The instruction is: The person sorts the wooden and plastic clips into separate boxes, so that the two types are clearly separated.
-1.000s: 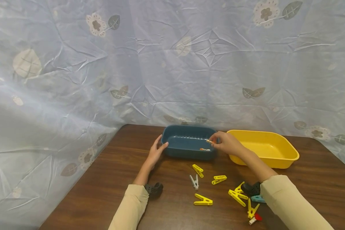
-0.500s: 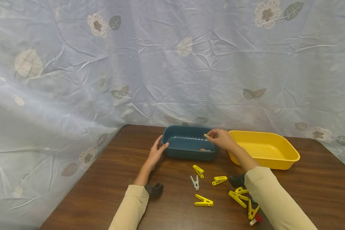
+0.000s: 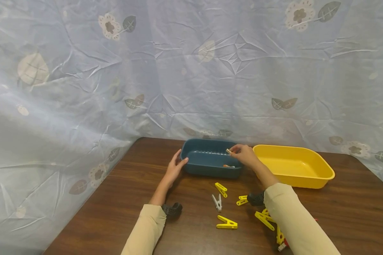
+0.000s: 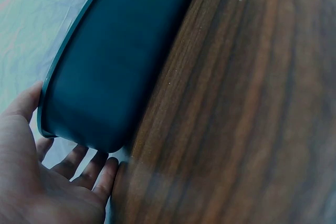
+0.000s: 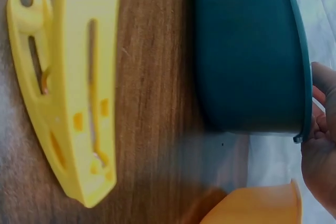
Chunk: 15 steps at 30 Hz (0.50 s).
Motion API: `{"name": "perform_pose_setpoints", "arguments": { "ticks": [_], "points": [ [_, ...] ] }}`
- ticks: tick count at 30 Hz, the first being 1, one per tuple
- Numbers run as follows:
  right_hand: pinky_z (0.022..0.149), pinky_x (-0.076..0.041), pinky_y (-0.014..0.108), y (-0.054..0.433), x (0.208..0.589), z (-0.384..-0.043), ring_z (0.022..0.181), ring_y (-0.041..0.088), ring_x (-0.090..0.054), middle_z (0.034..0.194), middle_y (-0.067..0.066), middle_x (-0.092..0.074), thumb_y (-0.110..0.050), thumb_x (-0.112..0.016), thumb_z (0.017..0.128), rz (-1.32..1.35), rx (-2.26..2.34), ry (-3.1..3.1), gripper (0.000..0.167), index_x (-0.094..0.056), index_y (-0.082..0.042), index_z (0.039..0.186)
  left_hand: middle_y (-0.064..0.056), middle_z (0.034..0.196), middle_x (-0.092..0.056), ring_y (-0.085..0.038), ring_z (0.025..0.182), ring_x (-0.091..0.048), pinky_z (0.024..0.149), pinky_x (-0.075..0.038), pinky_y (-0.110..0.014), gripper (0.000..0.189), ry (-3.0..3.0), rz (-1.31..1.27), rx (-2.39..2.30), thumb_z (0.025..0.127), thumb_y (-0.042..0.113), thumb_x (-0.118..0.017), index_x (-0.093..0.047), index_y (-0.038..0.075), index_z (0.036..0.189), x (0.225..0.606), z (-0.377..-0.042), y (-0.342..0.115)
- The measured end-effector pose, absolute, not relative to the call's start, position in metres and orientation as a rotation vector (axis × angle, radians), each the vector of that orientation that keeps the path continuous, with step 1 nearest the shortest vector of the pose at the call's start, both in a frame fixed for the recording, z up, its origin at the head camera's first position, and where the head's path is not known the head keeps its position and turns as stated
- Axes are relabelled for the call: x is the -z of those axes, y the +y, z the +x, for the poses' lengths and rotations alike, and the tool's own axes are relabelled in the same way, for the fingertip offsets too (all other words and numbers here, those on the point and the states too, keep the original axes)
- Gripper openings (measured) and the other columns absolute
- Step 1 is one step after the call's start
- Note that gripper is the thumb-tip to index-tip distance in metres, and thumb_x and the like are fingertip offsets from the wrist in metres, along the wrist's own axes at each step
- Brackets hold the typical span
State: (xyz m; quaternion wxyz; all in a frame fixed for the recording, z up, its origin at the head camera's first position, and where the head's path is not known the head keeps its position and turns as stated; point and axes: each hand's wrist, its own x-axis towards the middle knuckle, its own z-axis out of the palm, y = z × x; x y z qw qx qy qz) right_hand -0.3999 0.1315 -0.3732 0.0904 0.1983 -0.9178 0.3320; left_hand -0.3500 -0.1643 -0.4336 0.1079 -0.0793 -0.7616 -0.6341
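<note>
My left hand (image 3: 173,170) holds the left end of a dark blue plastic basin (image 3: 210,171), thumb at the rim and fingers along the outside of the end wall (image 4: 79,124). Over the basin's right side, my right hand (image 3: 245,156) pinches a small pale clip (image 3: 228,151) between thumb and fingertips. Inside the basin, near its front right, lies a small orange-and-white clip (image 3: 228,166). In the right wrist view the right hand (image 5: 321,145) shows at the basin's rim, and its fingertips and the clip are hidden behind the wall.
A yellow basin (image 3: 309,182) stands right of the blue one. In front lie a grey clothespin (image 3: 217,203) and several yellow clothespins (image 3: 227,222). More, with a red-and-white clip (image 3: 282,245), lie partly under the right sleeve. A patterned curtain (image 3: 191,88) hangs behind the table.
My right hand has moved slightly left and farther over the blue basin, with the small clip still pinched. The right forearm has swung left, covering more clothespins. My left hand stays put.
</note>
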Motion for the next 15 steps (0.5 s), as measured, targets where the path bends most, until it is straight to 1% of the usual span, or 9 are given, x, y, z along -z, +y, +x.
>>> {"name": "perform_pose_setpoints", "arguments": {
  "ticks": [3,6,8,9,11,15],
  "points": [
    [0.066,-0.048,0.039,0.131,0.375,-0.4,0.079,0.026,-0.059,0.084,0.009,-0.064,-0.013,-0.066,0.084,0.576,-1.003,-2.73,0.02,-0.066,0.001,0.098,-0.026,0.14,-0.032,-0.039,0.124,-0.035,0.098,-0.031,-0.049,0.072,-2.23,-0.24,1.867,0.087,0.045,-0.058,-0.028,0.012,0.144,0.433,-0.35,-0.164],
    [0.066,-0.048,0.039,0.131,0.376,-0.399,0.08,0.026,-0.059,0.084,0.009,-0.065,-0.014,-0.067,0.084,0.567,-1.005,-2.73,0.02,-0.066,0.0,0.098,-0.025,0.14,-0.031,-0.039,0.125,-0.034,0.1,-0.029,-0.049,0.069,-2.235,-0.204,1.902,0.089,0.037,-0.058,-0.027,0.009,0.144,0.43,-0.35,-0.163],
    [0.066,-0.048,0.038,0.131,0.376,-0.398,0.079,0.026,-0.059,0.085,0.008,-0.065,-0.014,-0.066,0.084,0.559,-1.0,-2.732,0.019,-0.067,0.0,0.098,-0.024,0.14,-0.032,-0.038,0.125,-0.034,0.1,-0.029,-0.048,0.068,-2.241,-0.185,1.913,0.09,0.033,-0.059,-0.027,0.009,0.144,0.429,-0.35,-0.163],
    [0.066,-0.048,0.038,0.131,0.376,-0.398,0.079,0.026,-0.059,0.085,0.008,-0.065,-0.014,-0.066,0.084,0.556,-0.999,-2.735,0.019,-0.067,-0.001,0.098,-0.023,0.14,-0.032,-0.037,0.125,-0.034,0.1,-0.029,-0.047,0.068,-2.247,-0.171,1.916,0.089,0.034,-0.06,-0.028,0.01,0.144,0.429,-0.35,-0.163],
    [0.066,-0.048,0.038,0.131,0.377,-0.398,0.079,0.025,-0.059,0.085,0.008,-0.065,-0.014,-0.066,0.085,0.551,-0.997,-2.739,0.019,-0.067,-0.001,0.098,-0.025,0.14,-0.03,-0.039,0.125,-0.033,0.1,-0.029,-0.048,0.067,-2.252,-0.177,1.927,0.09,0.03,-0.059,-0.027,0.007,0.144,0.423,-0.346,-0.162],
    [0.067,-0.049,0.038,0.132,0.378,-0.399,0.081,0.026,-0.059,0.087,0.009,-0.065,-0.015,-0.065,0.086,0.56,-1.011,-2.741,0.019,-0.066,-0.001,0.1,-0.027,0.141,-0.028,-0.041,0.126,-0.031,0.1,-0.028,-0.049,0.068,-2.247,-0.194,1.938,0.09,0.03,-0.059,-0.025,0.005,0.144,0.422,-0.345,-0.163]
  ]
}}
